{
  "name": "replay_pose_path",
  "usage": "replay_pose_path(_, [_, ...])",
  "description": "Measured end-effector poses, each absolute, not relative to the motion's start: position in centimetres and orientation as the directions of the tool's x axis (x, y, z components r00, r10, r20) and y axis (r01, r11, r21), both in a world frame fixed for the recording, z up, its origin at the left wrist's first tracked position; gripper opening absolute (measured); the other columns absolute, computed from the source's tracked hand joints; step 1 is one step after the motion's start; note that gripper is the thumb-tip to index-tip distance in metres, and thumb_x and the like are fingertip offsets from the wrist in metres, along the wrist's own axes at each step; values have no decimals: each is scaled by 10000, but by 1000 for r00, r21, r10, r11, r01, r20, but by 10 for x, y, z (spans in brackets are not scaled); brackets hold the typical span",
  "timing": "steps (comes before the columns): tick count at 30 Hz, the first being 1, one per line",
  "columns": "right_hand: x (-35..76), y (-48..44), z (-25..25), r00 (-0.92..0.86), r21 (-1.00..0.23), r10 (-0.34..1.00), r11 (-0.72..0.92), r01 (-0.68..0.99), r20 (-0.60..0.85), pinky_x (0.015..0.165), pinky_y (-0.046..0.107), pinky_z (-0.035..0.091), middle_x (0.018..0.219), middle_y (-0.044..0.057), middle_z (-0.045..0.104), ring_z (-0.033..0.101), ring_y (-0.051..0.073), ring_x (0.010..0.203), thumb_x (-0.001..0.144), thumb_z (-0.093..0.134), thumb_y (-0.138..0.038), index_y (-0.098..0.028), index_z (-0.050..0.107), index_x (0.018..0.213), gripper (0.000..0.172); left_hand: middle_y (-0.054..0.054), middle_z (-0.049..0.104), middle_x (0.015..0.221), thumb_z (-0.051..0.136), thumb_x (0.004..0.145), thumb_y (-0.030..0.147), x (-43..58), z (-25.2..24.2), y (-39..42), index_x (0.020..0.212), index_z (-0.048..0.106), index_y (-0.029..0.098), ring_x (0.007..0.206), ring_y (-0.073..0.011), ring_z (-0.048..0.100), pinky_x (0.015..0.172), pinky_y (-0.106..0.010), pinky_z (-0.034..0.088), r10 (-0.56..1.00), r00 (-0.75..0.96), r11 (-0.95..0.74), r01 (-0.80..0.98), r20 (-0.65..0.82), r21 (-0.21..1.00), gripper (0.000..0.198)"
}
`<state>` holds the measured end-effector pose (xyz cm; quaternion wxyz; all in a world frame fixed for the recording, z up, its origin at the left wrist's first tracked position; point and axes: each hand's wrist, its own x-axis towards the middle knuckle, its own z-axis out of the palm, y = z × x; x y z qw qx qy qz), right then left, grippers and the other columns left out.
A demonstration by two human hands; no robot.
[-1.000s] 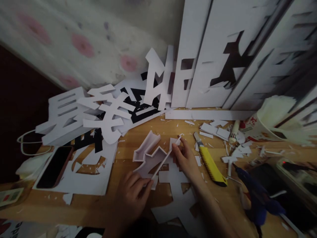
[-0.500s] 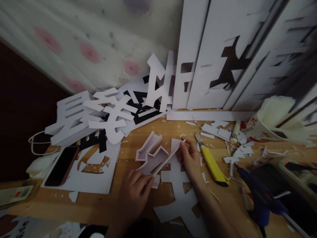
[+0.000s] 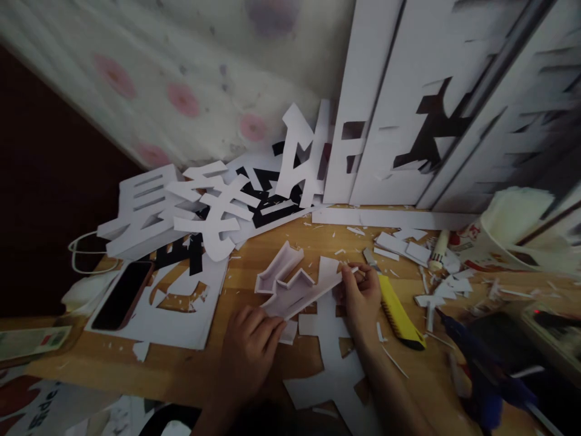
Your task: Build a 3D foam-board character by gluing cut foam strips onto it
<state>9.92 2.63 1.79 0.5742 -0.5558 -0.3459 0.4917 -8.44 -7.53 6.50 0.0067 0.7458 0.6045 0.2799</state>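
1. Head view: your left hand [image 3: 252, 342] pinches the lower end of a white strip [image 3: 318, 294]; your right hand [image 3: 362, 292] grips its other end.
2. The strip slants along the near edge of the walled white piece [image 3: 282, 280], above the wooden table [image 3: 245, 260].
3. A flat white cut-out [image 3: 333, 357] lies between your forearms; the yellow knife [image 3: 402, 316] rests just beside your right hand.

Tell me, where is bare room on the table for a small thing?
Nearly bare wood lies between the left hand and the white sheet under the phone, and along the sheet's near edge. Crowded: right of the yellow cutter, with paper scraps and a blue glue gun, and the back, with white cut-outs.
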Motion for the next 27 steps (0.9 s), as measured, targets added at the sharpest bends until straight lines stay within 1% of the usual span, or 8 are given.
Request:
replay_pose_path(3, [99,27,17,281,-979,949,-98,-176,-145,343,200,324,497,-129,421,412,93,370,797,705,-506,-244,487,918,362,-11,660,693,553,941,211,-86,65,-73,802,700,195,689,-177,580,650,-332,452,908,98,-253,903,407,349,204])
replay_pose_path(9, [101,30,17,265,-984,951,-126,-130,-157,336,203,323,483,-124,421,416,100,359,777,715,-542,-233,521,931,396,-18,659,697,585,925,223,-84,58,-72,808,711,192,702,-190,572,655,-346,461,920,47,-216,888,388,405,174])
replay_pose_path(15, [102,29,22,234,-983,955,-171,-60,-181,337,202,315,489,-99,480,433,115,372,768,715,-562,-229,532,982,436,-29,655,722,599,911,211,-80,57,-73,795,708,193,740,-202,565,682,-364,482,938,10,-172,882,346,439,160])
replay_pose_path(17, [101,28,24,220,-982,959,-189,29,-178,343,215,306,499,-93,479,425,124,374,773,697,-579,-226,538,1057,480,-28,652,727,624,894,205,-79,56,-73,793,710,197,753,-201,564,688,-363,484,944,-16,-144,880,331,453,132])
replay_pose_path(19, [100,27,26,210,-967,965,-193,167,-156,381,239,328,538,-72,501,436,134,402,782,672,-594,-211,551,1127,529,-22,656,733,659,870,198,-79,55,-73,789,707,199,752,-194,562,686,-356,480,943,-36,-129,876,331,465,94])
replay_pose_path(22, [100,27,25,201,-940,972,-180,291,-125,450,281,378,617,-24,558,476,156,458,791,640,-608,-185,567,1179,579,-7,647,700,700,845,222,-79,56,-73,761,694,203,740,-187,552,668,-346,455,919,-41,-157,874,392,460,86])
replay_pose_path(25, [102,29,21,200,-924,973,-182,338,-118,498,315,413,667,12,596,519,188,507,792,615,-625,-179,576,1189,598,-6,637,669,718,838,310,-81,59,-72,703,658,188,729,-181,540,658,-341,434,877,-35,-214,865,479,454,191])
replay_pose_path(27, [103,30,18,206,-901,972,-190,389,-116,524,331,431,709,36,620,544,206,541,788,600,-637,-175,584,1186,610,-12,632,660,690,860,360,-83,62,-72,664,629,179,716,-172,537,651,-336,425,852,-30,-251,853,523,458,273])
